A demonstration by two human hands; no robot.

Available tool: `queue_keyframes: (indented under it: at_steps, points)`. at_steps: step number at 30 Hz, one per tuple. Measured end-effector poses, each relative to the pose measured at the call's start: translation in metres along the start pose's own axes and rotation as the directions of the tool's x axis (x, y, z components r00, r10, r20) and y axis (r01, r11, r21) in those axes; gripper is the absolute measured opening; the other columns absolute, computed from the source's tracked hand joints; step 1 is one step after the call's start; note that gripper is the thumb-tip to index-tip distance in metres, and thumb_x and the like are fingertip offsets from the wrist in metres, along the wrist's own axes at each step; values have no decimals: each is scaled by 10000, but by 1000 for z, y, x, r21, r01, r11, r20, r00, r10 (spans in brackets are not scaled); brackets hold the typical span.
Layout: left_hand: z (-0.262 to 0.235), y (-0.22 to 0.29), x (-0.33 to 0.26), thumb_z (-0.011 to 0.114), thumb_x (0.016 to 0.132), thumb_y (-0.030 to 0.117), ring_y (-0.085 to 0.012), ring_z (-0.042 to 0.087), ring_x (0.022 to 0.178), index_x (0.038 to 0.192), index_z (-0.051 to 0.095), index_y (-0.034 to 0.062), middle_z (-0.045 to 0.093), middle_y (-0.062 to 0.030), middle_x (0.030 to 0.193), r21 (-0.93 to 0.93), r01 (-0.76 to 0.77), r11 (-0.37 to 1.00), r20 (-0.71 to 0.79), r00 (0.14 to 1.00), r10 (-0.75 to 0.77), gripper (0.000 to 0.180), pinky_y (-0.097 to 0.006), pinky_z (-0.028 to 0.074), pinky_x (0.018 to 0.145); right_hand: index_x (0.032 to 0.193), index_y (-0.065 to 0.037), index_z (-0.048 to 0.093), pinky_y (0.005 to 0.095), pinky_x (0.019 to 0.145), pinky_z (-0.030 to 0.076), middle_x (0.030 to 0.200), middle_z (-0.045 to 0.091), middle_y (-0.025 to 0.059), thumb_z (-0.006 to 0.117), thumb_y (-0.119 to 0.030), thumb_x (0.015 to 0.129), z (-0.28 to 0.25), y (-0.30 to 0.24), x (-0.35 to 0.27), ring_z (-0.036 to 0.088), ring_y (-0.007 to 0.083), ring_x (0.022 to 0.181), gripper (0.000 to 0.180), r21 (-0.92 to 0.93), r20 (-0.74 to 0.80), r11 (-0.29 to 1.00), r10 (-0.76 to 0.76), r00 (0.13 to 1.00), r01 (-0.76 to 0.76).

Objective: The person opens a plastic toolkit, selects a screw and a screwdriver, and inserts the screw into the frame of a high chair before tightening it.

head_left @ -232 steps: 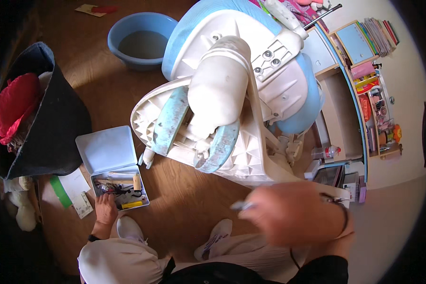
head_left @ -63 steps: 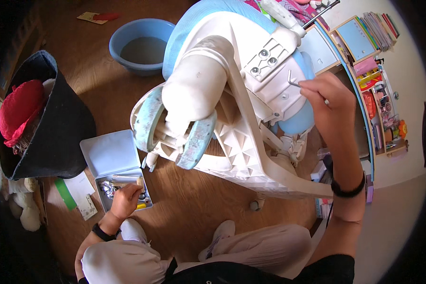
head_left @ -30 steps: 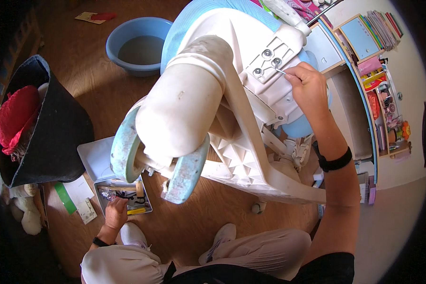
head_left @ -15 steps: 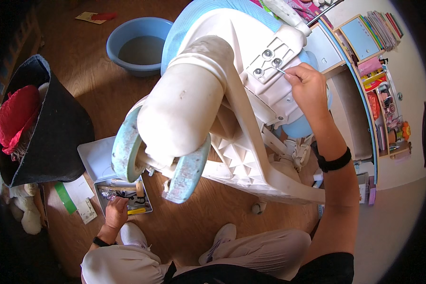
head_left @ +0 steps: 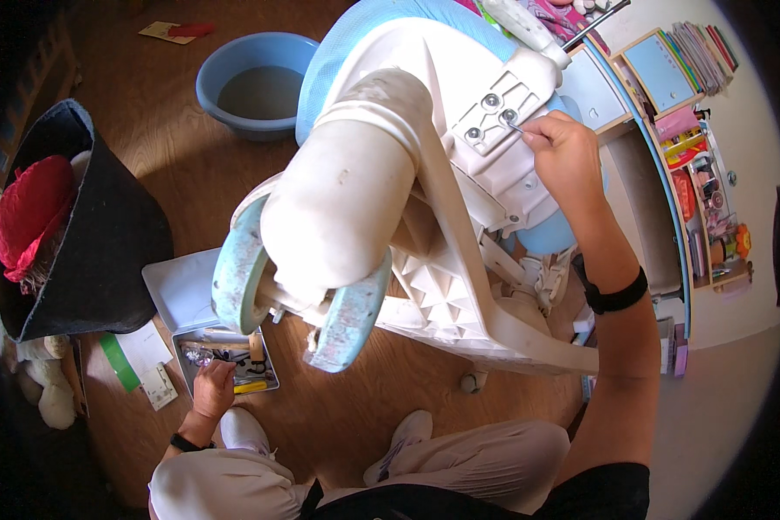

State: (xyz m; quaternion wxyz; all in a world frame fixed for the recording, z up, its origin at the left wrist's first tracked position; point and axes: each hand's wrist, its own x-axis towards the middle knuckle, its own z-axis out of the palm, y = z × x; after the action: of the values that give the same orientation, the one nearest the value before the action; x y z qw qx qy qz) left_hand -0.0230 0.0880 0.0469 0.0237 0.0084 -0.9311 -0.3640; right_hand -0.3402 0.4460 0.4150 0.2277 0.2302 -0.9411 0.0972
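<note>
Right hand (head_left: 568, 156), fingers pinched on a thin metal tool (head_left: 518, 128), its tip at a screw in the bracket plate (head_left: 498, 111) on the upturned white plastic chair (head_left: 425, 199), which lies tipped on the wooden floor (head_left: 173, 147). Left hand (head_left: 213, 389) rests in the open tool box (head_left: 225, 355) beside the knee, fingers curled over small parts; what they grip, cannot tell. Step looks like working the bracket screws. Next move needs the tip seated squarely.

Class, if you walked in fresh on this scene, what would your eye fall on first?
A big white and blue plastic toy tipped over fills the middle. At upper right the right hand holds a thin tool to its screw plate. At lower left the left hand reaches into an open tool tin.
</note>
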Motion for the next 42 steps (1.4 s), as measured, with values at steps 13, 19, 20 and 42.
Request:
queue_keyframes:
  at_steps: [13, 19, 20, 42]
  points:
    - [1, -2, 3, 599, 777, 33, -320, 611, 734, 844, 629, 60, 625, -105, 781, 6, -24, 1000, -5, 1000, 24, 78, -419, 478, 696, 859, 7, 605, 409, 643, 477, 711, 625, 181, 574, -32, 820, 18, 14, -10, 614, 351, 673, 63, 17, 99, 989, 141, 985, -144]
    - [0, -2, 4, 600, 773, 29, -320, 607, 724, 839, 626, 62, 621, -105, 770, -12, -18, 1000, -5, 1000, 18, 78, -420, 476, 687, 852, 17, 589, 354, 640, 507, 697, 651, 164, 557, -60, 866, 32, 12, -14, 666, 249, 683, 85, 216, 142, 928, 279, 950, -305]
    - [0, -2, 4, 601, 772, 29, -319, 608, 724, 837, 626, 62, 622, -105, 771, -14, -23, 1000, -14, 1000, 23, 77, -418, 476, 684, 852, 17, 589, 354, 640, 507, 697, 651, 164, 557, -60, 866, 35, 14, -15, 666, 249, 683, 85, 214, 141, 928, 279, 950, -305]
    - [-3, 1, 5, 607, 758, 12, -321, 607, 723, 819, 640, 41, 624, -118, 769, -56, -26, 998, -60, 998, 23, 76, -405, 481, 679, 752, 41, 599, 295, 587, 491, 684, 663, 115, 600, -86, 851, 50, -1, -12, 631, 150, 624, 161, 199, 98, 886, 408, 908, -419]
